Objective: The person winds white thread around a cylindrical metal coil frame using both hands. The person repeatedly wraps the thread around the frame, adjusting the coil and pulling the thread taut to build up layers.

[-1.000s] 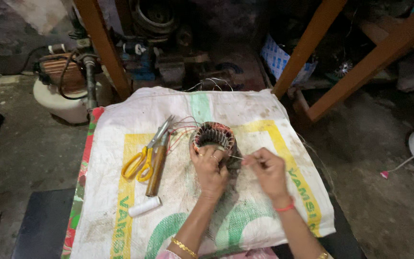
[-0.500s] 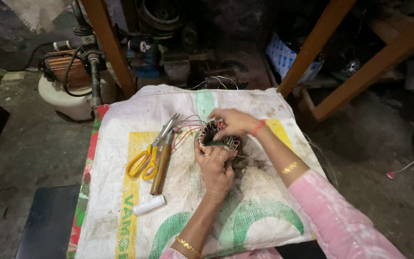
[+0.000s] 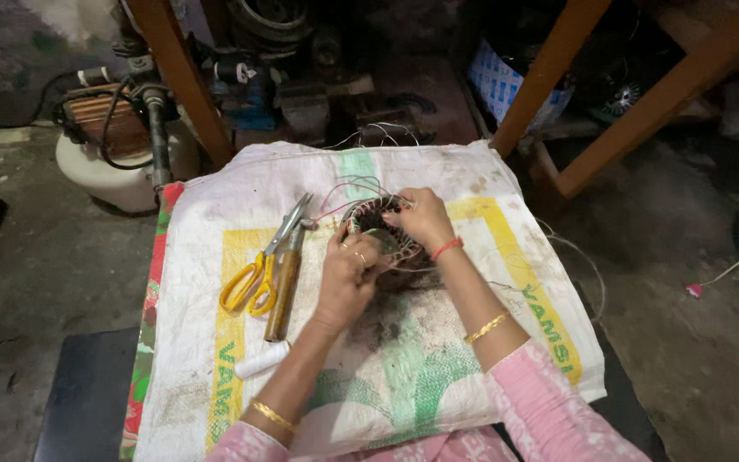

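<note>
both hands on the wound motor stator (image 3: 380,231), mid-sack on the worktop. left hand (image 3: 348,272) closed round its near rim. right hand (image 3: 423,219) curled over the far rim, fingers pinching at the windings; a second ago it was held off to the right, pulling a thin wire. woven sack (image 3: 438,359) underneath. yellow-handled scissors (image 3: 260,269), wooden-handled tool (image 3: 284,287) and small white roll (image 3: 262,359) lie unmoved to the left.

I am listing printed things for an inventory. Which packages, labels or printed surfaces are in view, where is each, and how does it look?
Woven sack: spread flat under both hands as a work cloth, white with yellow border stripes, green shapes and green lettering.
Blue-and-white printed container: upper right, behind a wooden leg, partly hidden.
No screens or signs.
</note>
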